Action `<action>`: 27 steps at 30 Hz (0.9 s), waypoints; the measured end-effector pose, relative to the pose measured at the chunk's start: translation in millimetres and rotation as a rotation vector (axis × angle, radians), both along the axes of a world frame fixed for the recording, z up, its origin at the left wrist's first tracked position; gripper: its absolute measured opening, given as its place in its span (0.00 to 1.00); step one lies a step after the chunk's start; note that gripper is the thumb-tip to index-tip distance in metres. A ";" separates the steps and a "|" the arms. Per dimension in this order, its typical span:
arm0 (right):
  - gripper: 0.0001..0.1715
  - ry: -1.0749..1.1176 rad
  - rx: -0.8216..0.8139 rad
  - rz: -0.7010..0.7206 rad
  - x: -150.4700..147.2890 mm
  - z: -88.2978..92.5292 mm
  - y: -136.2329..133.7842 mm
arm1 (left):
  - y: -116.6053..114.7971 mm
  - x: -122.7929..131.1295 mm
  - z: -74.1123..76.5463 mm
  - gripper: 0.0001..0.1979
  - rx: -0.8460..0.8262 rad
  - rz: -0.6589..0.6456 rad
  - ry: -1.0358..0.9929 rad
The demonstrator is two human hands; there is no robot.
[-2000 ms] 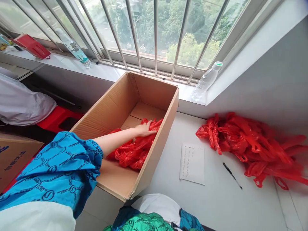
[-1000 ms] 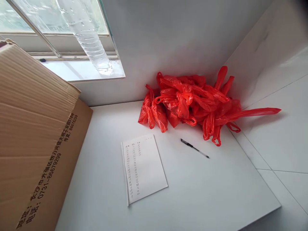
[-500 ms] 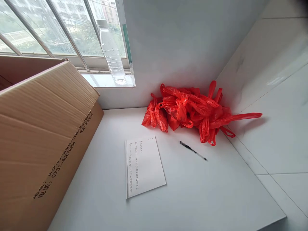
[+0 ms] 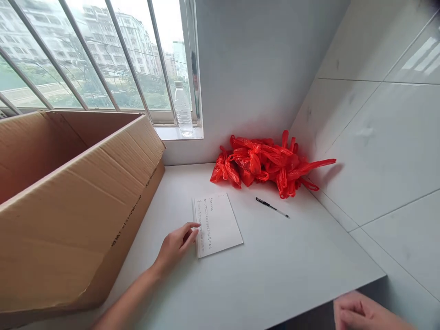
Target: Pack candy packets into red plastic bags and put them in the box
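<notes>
Head view: the left hand (image 4: 177, 245) lies open on the tabletop (image 4: 275, 275), fingertips at the left edge of the sheet (image 4: 217, 223). The right hand (image 4: 364, 314) shows at the bottom edge; its grip cannot be told. A pen (image 4: 272, 207) lies near red bags (image 4: 268, 162); a box (image 4: 68, 201) stands left.

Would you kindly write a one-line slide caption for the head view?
Left hand reaching to a sheet of paper on a white table, beside a cardboard box, pen and red bags.
</notes>
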State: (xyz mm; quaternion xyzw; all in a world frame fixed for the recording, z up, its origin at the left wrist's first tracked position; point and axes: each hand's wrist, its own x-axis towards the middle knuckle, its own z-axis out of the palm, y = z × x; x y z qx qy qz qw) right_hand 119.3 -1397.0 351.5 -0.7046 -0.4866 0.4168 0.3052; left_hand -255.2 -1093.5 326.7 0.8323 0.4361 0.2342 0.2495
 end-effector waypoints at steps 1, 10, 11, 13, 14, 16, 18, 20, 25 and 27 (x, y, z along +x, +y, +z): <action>0.22 0.048 0.040 0.084 -2.1 10.6 21.1 | 2.3 -1.3 -6.7 0.17 0.048 -0.025 0.014; 0.15 -0.334 0.497 0.151 -106.7 90.2 321.8 | 0.3 -15.1 -14.3 0.16 0.015 -0.118 -0.107; 0.15 -0.372 0.475 0.121 -116.8 91.0 347.3 | 0.8 -15.5 -14.3 0.16 0.008 -0.124 -0.119; 0.20 -0.448 0.378 0.054 -129.7 87.1 387.1 | 2.2 -16.4 -15.4 0.16 -0.014 -0.135 -0.150; 0.23 -0.482 0.321 0.018 -133.0 83.0 401.5 | 3.0 -16.8 -16.4 0.16 -0.029 -0.142 -0.164; 0.26 -0.549 0.225 -0.055 -135.4 72.9 420.9 | 4.6 -17.8 -18.3 0.16 -0.060 -0.161 -0.180; 0.24 -0.600 0.179 -0.111 -133.9 63.9 430.4 | 6.1 -18.8 -19.3 0.17 -0.083 -0.174 -0.187; 0.21 -0.625 0.177 -0.131 -129.3 60.2 433.4 | 7.7 -20.0 -19.2 0.17 -0.097 -0.180 -0.199; 0.14 -0.619 0.360 -0.066 -112.2 76.4 417.0 | 13.2 -24.8 -17.8 0.17 -0.136 -0.175 -0.215; 0.17 -0.605 0.471 -0.012 -107.9 80.4 399.4 | 14.3 -25.5 -18.7 0.17 -0.165 -0.155 -0.242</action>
